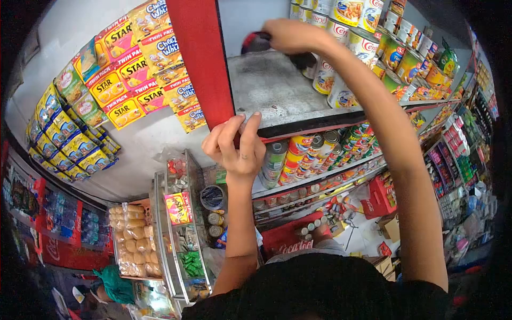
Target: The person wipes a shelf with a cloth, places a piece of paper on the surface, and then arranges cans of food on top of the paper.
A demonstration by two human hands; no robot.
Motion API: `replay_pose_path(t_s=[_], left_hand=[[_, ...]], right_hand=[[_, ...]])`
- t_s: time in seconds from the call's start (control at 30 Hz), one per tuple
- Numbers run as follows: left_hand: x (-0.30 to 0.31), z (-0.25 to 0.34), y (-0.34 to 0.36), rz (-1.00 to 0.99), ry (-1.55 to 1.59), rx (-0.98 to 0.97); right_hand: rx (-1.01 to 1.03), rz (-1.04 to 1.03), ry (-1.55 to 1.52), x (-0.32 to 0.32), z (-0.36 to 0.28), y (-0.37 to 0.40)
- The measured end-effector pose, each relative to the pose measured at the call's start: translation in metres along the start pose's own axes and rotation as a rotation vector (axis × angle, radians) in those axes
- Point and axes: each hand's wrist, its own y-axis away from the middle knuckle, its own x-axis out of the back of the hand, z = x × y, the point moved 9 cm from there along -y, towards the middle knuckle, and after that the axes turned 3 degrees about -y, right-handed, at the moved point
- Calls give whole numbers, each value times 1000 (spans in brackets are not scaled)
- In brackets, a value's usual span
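Observation:
My right hand [282,36] reaches across the top shelf [272,90], closed around a dark object with a red part [257,42] that lies low over the grey, dusty surface. Its kind I cannot tell, as the hand and blur cover much of it. My left hand [234,146] grips the front corner of this shelf, fingertips over the black edge [282,128], beside the red upright post [197,53]. Stacked cans [349,40] with white and yellow labels stand right of my right hand, partly behind my forearm.
Lower shelves hold rows of cans [298,160]. Hanging snack and margarine packs [122,74] cover the left wall. Below are a glass case [181,240], bagged bread [136,240] and a red crate [293,234]. A person with a green head covering [114,285] is at lower left.

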Motion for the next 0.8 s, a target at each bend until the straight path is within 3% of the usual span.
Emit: replay_pose_path(t_s=[0.13, 0.17, 0.23, 0.4, 0.57, 0.63, 0.67, 0.7, 0.77, 0.8], left_hand=[[1, 1, 0, 22, -22, -26], [1, 1, 0, 11, -26, -31], [1, 1, 0, 9, -19, -42], [2, 3, -1, -9, -15, -44], [1, 0, -1, -11, -20, -16], [3, 1, -1, -21, -10, -19], [1, 1, -2, -40, -4, -20], [1, 2, -2, -44, 2, -22], [2, 2, -2, -16, -33, -25], [2, 2, -2, -5, -30, -34]], right_hand=[[-122, -99, 191, -67, 37, -72], [-217, -77, 71, -82, 52, -70], [-135, -212, 134, -117, 57, -65], [-63, -324, 72, -97, 9, 6], [149, -412, -105, -44, -29, 75], [66, -355, -186, -21, -18, 64], [89, -233, -82, -8, -15, 53], [82, -233, -85, -9, -14, 44], [-71, -266, 197, -22, 3, 31], [-31, -240, 203, -33, 4, 31]])
